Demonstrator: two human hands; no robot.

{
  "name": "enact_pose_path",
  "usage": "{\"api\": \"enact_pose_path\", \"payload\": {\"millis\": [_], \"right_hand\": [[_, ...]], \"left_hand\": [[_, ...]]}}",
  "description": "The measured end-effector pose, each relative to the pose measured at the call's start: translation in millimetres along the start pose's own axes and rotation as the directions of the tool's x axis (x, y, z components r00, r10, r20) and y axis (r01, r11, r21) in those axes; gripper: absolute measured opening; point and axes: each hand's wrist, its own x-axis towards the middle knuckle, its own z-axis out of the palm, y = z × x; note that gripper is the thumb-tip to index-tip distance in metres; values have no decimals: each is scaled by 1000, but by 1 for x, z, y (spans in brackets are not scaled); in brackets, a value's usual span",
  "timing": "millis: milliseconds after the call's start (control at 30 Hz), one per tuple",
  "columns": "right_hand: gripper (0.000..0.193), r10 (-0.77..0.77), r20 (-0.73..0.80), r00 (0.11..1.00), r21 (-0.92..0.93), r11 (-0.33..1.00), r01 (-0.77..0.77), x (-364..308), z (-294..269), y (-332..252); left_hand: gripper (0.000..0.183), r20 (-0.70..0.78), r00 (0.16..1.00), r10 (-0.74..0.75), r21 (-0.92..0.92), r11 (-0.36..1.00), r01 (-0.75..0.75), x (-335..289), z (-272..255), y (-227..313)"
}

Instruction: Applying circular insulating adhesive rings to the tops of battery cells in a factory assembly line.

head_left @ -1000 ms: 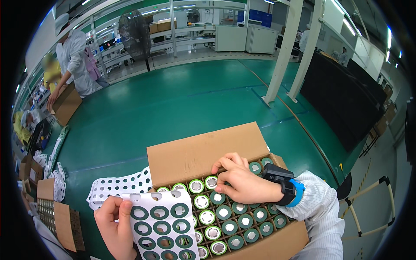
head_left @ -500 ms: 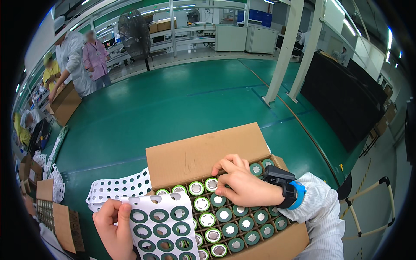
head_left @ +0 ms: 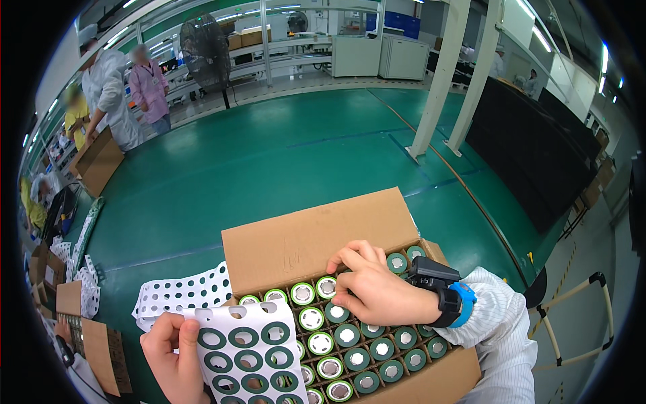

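Note:
My left hand pinches the upper left corner of a white sheet of dark green ring stickers. The sheet's top row has bare holes, and it covers the left part of an open cardboard box. Inside stand cylindrical battery cells in a cardboard grid. Cells toward the right carry dark green rings on their tops; several nearer the sheet show bare metal with light green rims. Over the back rows bends my right hand, fingers curled beside a bare-topped cell. Whatever lies between its fingertips is hidden.
A used white perforated sheet lies left of the box on the green table. Farther left are another box of cells and a tipped carton beside a person in white. Metal posts rise at the back right.
The sheet and my left hand have shifted slightly left in view. My right hand stays over the same cells. At the far left, the person in white has moved their arm at the carton.

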Motion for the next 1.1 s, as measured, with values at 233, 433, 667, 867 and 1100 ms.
{"api": "enact_pose_path", "payload": {"millis": [233,433,667,867,1100], "right_hand": [[13,-35,-48,998,-120,992,29,-1,5,-6],[22,-12,-17,1000,-405,914,4,1,-4,-16],[15,-353,-140,925,-48,936,350,0,-4,-11],[16,-414,139,899,-193,880,435,-8,-4,-16],[16,-354,297,887,-259,864,432,-17,-23,-28]], "left_hand": [[21,27,1000,3,-8,1000,-3,2,-2,7],[15,154,987,-39,125,992,20,3,-6,15],[26,59,998,2,-10,1000,-2,2,-2,3],[26,43,998,40,-1,999,-40,2,-1,6],[31,-39,993,110,-80,990,-113,3,3,7]]}}
